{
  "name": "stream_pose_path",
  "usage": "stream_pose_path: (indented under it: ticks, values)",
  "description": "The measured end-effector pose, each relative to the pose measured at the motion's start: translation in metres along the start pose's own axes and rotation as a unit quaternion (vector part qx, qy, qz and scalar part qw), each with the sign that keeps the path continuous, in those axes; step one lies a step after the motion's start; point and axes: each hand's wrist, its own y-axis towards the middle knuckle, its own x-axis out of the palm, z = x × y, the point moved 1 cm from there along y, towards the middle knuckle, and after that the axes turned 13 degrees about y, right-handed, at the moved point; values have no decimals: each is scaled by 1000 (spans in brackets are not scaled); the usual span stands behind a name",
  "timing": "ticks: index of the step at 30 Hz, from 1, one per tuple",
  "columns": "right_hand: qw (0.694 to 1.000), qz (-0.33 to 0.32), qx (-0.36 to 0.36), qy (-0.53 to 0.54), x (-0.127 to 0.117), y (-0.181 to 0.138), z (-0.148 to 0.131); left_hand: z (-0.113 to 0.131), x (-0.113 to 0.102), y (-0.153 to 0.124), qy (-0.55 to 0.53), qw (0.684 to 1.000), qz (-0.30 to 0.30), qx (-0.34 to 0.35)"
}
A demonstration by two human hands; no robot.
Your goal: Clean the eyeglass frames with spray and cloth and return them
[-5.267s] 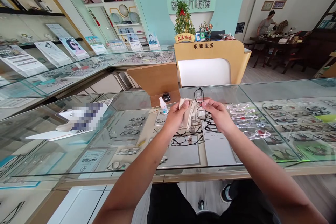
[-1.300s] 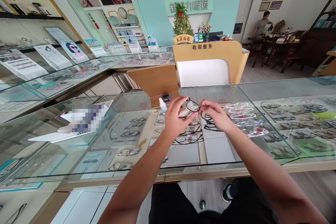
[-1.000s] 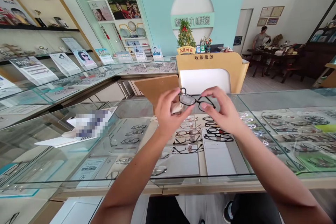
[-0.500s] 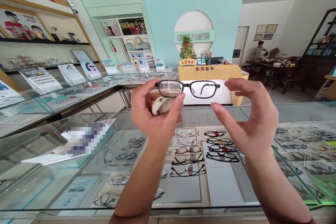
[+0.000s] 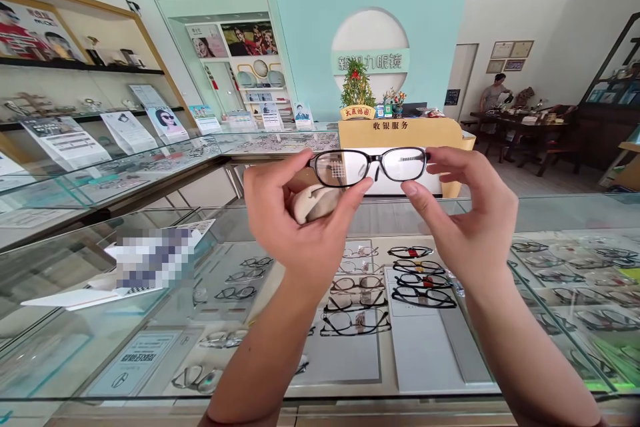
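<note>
Black glasses (image 5: 376, 158) are up above the glass case (image 5: 320, 399), with a hand at each end. The left hand (image 5: 293, 227) pinches the left end with finger and thumb — and a cream cloth (image 5: 316, 203) sits in its palm. The right hand (image 5: 475, 220) pinches the right end. Nearer and lower, more frames (image 5: 424, 295) lie in rows. Far right, a person (image 5: 494, 96) is by a dark table (image 5: 534, 122).

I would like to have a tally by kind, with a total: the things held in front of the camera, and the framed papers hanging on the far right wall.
Black eyeglasses: 1
Cloth in the left hand: 1
Framed papers: 4
Total: 6
</note>
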Motion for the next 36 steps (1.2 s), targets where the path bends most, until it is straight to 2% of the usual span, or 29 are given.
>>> stream_pose_path:
  ticks: [6,12,17,25,30,36]
  values:
    - [999,-17,32,26,3,1,13,-6,5,-3,0,999,18,39]
    - [1000,5,27,14,5,1,19,-15,15,-4,-38,997,-8,64]
    - [1000,24,13,9,4,1,19,-20,21,-10,-48,998,-44,19]
    - [1000,28,3,13,3,1,15,-21,24,-13,-5,999,-41,-10]
    - [1000,20,10,5,3,1,16,-19,23,-12,2,999,-38,-3]
    - [999,-10,38,6,3,1,25,-13,19,-9,-4,999,-21,37]
